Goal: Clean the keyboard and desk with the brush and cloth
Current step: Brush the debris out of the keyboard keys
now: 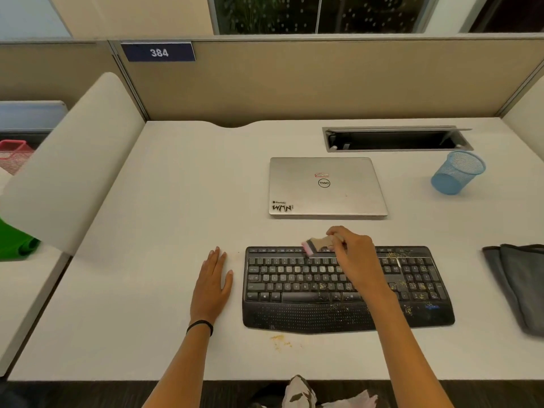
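Observation:
A black keyboard (323, 307) lies on the white desk (164, 219), with yellowish crumbs scattered over its right half and palm rest. My right hand (351, 251) grips a small brush (316, 244) with pink bristles, its tip at the keyboard's top row near the middle. My left hand (213, 282) rests flat on the desk just left of the keyboard, fingers straight. A folded grey cloth (518, 281) lies at the desk's right edge, apart from both hands. More crumbs (279, 341) lie on the desk in front of the keyboard.
A shut silver laptop (325, 187) lies behind the keyboard. A blue mesh cup (456, 172) stands at the back right, next to an open cable tray (397, 139). Partition walls enclose the desk behind and on the left.

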The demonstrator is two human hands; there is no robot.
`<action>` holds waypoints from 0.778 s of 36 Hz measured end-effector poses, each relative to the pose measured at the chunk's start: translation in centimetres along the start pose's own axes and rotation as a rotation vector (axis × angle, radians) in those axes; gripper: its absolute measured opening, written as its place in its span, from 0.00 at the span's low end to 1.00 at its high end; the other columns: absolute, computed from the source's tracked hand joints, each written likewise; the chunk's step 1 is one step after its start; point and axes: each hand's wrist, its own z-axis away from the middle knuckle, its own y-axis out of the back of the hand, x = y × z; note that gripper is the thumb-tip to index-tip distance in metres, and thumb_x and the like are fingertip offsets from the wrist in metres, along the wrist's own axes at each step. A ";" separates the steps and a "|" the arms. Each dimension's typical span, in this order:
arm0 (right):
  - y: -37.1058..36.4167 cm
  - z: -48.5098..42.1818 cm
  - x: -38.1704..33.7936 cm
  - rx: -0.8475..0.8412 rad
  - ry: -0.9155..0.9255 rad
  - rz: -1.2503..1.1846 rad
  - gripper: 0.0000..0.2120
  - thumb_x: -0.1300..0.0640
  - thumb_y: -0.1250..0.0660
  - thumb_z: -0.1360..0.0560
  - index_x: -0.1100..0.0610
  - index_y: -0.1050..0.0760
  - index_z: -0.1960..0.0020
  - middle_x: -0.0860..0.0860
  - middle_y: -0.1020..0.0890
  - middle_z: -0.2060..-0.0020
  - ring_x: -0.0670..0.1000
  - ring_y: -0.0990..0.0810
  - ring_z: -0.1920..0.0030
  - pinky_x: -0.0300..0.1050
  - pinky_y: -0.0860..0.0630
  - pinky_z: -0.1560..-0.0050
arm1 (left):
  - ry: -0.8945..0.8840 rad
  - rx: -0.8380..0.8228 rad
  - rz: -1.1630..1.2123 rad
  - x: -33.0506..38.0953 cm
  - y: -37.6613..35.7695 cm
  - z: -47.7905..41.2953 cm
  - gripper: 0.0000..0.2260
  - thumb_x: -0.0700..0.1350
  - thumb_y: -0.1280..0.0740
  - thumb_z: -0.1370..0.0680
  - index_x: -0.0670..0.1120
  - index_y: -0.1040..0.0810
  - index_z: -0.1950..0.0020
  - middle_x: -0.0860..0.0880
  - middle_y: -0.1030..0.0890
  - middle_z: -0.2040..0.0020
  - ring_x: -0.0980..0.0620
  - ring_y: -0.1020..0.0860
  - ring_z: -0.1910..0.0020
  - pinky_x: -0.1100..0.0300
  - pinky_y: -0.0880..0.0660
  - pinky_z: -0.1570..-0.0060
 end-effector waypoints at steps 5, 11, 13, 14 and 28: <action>0.0 -0.1 -0.2 0.023 -0.015 -0.015 0.09 0.62 0.40 0.22 0.58 0.22 0.46 0.52 0.19 0.65 0.52 0.21 0.69 0.46 0.25 0.70 | 0.000 0.003 0.004 0.1 0.0 0.0 0.32 0.61 0.55 0.23 0.46 0.42 0.24 0.53 0.47 0.23 0.61 0.53 0.25 0.71 0.62 0.30; -0.4 -0.2 -0.7 -0.197 -0.042 0.068 0.09 0.60 0.41 0.22 0.57 0.22 0.49 0.51 0.21 0.66 0.47 0.25 0.68 0.43 0.27 0.68 | 0.002 -0.002 0.006 0.1 0.0 0.0 0.32 0.61 0.56 0.23 0.45 0.43 0.24 0.53 0.48 0.23 0.61 0.54 0.25 0.71 0.62 0.30; -0.8 -0.2 -0.9 -0.166 -0.042 0.046 0.10 0.61 0.42 0.22 0.57 0.23 0.48 0.50 0.21 0.66 0.46 0.25 0.66 0.41 0.28 0.68 | -0.001 -0.003 0.007 0.0 0.0 0.0 0.32 0.61 0.55 0.23 0.45 0.43 0.24 0.54 0.48 0.23 0.61 0.54 0.25 0.71 0.62 0.30; -1.1 -0.1 -1.0 -0.138 -0.042 0.038 0.10 0.61 0.43 0.21 0.58 0.23 0.47 0.49 0.23 0.68 0.43 0.28 0.69 0.38 0.33 0.70 | -0.001 -0.004 0.007 0.0 0.0 0.0 0.32 0.61 0.55 0.23 0.46 0.43 0.23 0.54 0.48 0.23 0.61 0.54 0.25 0.71 0.62 0.30; -1.8 -0.2 -0.1 -0.140 -0.110 0.031 0.12 0.61 0.46 0.21 0.58 0.23 0.48 0.52 0.21 0.61 0.53 0.23 0.58 0.47 0.26 0.60 | -0.001 -0.001 -0.003 0.1 0.0 0.0 0.27 0.55 0.49 0.21 0.45 0.43 0.23 0.53 0.48 0.23 0.60 0.54 0.25 0.71 0.62 0.30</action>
